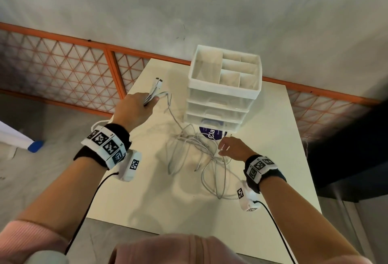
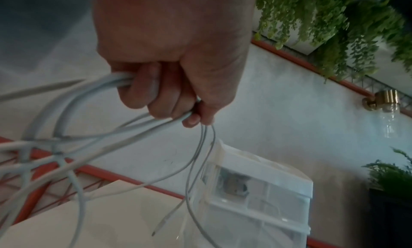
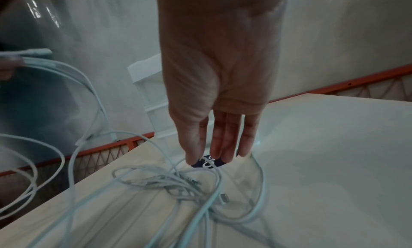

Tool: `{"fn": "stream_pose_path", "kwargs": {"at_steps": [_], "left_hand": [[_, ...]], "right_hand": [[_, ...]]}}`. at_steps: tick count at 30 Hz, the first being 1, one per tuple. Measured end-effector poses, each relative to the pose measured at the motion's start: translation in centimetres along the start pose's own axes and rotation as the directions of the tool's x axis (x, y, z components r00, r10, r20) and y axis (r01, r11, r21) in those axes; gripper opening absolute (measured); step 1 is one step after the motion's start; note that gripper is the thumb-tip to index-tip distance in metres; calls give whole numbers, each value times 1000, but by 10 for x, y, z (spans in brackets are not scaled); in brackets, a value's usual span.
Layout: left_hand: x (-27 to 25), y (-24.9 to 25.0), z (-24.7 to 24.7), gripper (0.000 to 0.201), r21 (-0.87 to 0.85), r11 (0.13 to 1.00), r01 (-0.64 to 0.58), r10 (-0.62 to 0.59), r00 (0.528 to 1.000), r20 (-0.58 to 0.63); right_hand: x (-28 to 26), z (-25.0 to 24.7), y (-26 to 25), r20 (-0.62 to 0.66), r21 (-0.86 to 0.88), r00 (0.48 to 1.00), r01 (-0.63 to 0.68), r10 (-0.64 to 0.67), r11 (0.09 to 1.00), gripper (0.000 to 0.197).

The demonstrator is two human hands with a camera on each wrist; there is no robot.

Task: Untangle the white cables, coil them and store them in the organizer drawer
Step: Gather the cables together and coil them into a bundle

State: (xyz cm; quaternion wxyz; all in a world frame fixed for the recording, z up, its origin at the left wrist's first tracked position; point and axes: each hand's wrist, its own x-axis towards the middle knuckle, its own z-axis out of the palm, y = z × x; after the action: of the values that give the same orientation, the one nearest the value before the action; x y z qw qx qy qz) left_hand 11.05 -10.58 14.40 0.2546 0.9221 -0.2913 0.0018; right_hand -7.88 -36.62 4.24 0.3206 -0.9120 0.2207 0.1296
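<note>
Gripping several white cables in my left hand, fingers clamped, left of the organizer; right hand fingers straight, together, over the tangle in front of it.

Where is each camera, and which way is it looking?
Head: worn on the head, looking down at the table; shows both forearms, the left hand and right hand.
Left wrist: looks along the left hand, whose fingers grip white cables.
Right wrist: looks along the open right hand down at the cable tangle.
Shared: all three show the white organizer and the cables.
</note>
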Motion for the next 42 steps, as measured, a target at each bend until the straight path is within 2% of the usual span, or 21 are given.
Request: {"fn": "stream_pose_path", "kwargs": {"at_steps": [3,5,6,8,9,10,12,14,16,18,20,21,23,25,27,30,32,34,37,40,42], "left_hand": [[-15,-9,10,42,42,992,122,-121,992,-38],[-24,-14,11,42,18,982,187,-185,977,-102],[-28,-17,11,43,5,976,216,-213,967,-137],[-30,-20,7,45,-21,963,269,-268,945,-186],[-31,-21,5,46,-27,956,291,-291,936,-200],[-32,-21,4,46,-30,953,301,-301,930,-212],[-33,-22,3,46,-42,950,310,-311,923,-228],[-32,-22,4,46,-65,944,324,-330,910,-250],[-30,-21,7,45,-95,935,340,-353,897,-267],[-27,-19,9,45,-114,930,350,-368,885,-284],[-24,-16,11,47,-138,932,335,-362,888,-283],[-22,-14,13,48,-143,938,317,-345,902,-260],[-19,-12,20,47,-105,961,254,-269,947,-176],[-17,-10,30,45,-58,977,207,-211,974,-82],[-17,-7,39,46,-15,976,218,-218,976,8],[-22,-1,47,44,-16,976,216,-212,971,110],[-25,5,47,51,-175,962,208,-184,972,144],[-28,12,44,51,-381,900,211,-164,975,152],[-32,26,45,28,-624,767,150,-21,977,210],[-37,36,48,23,-730,665,158,127,939,319],[-37,36,52,27,-742,654,143,201,914,353]], "right_hand": [[2,13,-8,-73,76,996,49,-43,996,20],[6,25,-11,-60,50,996,62,-59,997,19],[8,33,-13,-18,-18,998,54,-54,998,20],[10,46,-10,71,-224,997,-11,28,975,38],[8,50,-10,71,-310,995,-48,73,949,41],[7,51,-9,33,-372,994,-81,101,925,38],[3,51,-7,-65,-387,988,-155,141,909,31],[2,41,-7,-173,-311,969,-221,174,924,29],[4,24,-7,-299,-203,923,-309,241,929,27],[9,4,-11,-372,-90,877,-362,306,928,27],[10,-15,-21,-411,-6,870,-301,272,954,26],[9,-23,-27,-399,57,888,-226,230,972,22],[7,-35,-42,-306,270,945,-31,116,962,15],[-1,-47,-63,-207,421,978,107,-20,901,22],[-9,-60,-84,-201,426,972,201,-124,882,33],[-17,-79,-111,-230,453,943,323,-241,831,27],[-21,-88,-124,-235,495,934,354,-270,794,22],[-23,-91,-133,-214,548,935,354,-282,758,18],[-22,-84,-147,-173,565,943,331,-284,756,22],[-19,-74,-158,-157,598,945,321,-286,734,19],[-15,-70,-164,-182,623,946,321,-268,714,21]]}}
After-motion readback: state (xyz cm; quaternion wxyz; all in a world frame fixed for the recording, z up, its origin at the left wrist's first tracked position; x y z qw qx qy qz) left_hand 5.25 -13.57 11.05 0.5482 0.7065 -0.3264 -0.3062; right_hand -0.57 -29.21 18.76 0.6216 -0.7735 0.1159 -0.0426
